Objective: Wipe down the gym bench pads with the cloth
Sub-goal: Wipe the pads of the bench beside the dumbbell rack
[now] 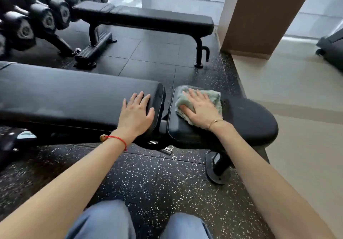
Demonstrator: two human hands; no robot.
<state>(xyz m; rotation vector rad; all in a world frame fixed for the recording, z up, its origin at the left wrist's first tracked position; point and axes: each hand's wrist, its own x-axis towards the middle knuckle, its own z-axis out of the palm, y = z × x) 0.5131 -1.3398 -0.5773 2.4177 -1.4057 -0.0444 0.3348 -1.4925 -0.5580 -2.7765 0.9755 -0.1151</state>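
1. Dumbbells (pixel 42 16) sit in rows on a rack at the far left, blurred; a second bench (pixel 144 19) stands beyond on dark floor tiles (pixel 154 53).
2. The long pad (pixel 74 97) of the near bench runs in from the left edge, black and glossy; its right end stops at a narrow gap before the seat pad (pixel 241 116).
3. The left hand (pixel 136 112) lies flat on the right end of the long pad, fingers straight and slightly spread, gripping nothing; a red cord bracelet (pixel 118 139) circles the wrist.
4. The cloth (pixel 213 97), pale green and rumpled, lies on the left part of the seat pad, just beside the gap.
5. The right hand (pixel 200 107) presses flat on the cloth, fingers extended and pointing toward the gap, not curled round it; the cloth shows past the fingertips and along the far side of the hand; a thin gold bracelet (pixel 213 123) sits on the wrist.
6. Under the seat pad, a black foot (pixel 217 166) of the bench rests on speckled rubber floor (pixel 148 179); blue trouser knees (pixel 111 220) show at the bottom edge.
7. To the right, the floor changes to pale beige (pixel 297 109); a brown pillar (pixel 259 12) rises there, and part of a dark machine (pixel 330 49) shows at the right edge.
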